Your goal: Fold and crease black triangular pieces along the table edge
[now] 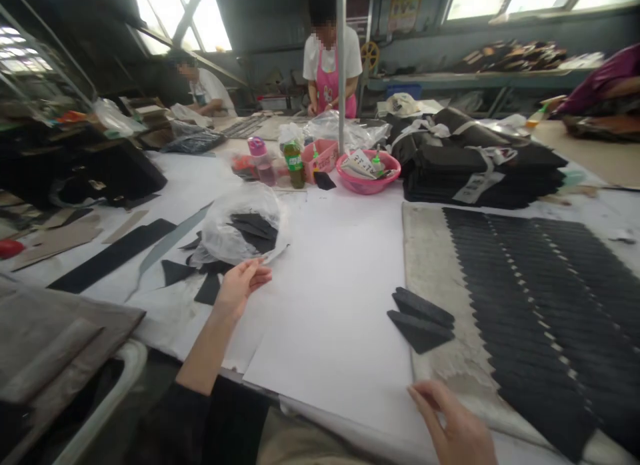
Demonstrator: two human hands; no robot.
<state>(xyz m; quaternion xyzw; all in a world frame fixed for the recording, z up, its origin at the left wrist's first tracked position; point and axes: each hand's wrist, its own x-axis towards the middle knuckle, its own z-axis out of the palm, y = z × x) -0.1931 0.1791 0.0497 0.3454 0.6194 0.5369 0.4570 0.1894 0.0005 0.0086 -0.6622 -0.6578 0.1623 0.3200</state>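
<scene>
My left hand (pixel 241 285) reaches forward over the white paper-covered table (pixel 330 298). Its fingers are pinched on the lower edge of a clear plastic bag (pixel 240 231) that holds several black cut pieces. My right hand (pixel 457 425) rests at the near table edge with fingers loosely apart, holding nothing. It lies just below the corner of a grey board (pixel 425 251). Two stacked black pointed pieces (pixel 420 318) lie at that board's left edge, above my right hand. Rows of overlapping black pieces (pixel 540 305) cover the board.
Loose black scraps (pixel 200 278) and a long black strip (pixel 110 258) lie left of the bag. A pink bowl (pixel 369 175), bottles (pixel 295 161) and bundled black stacks (pixel 480 168) sit further back. A metal pole (pixel 341 65) rises mid-table. Three other people work at the far and right tables.
</scene>
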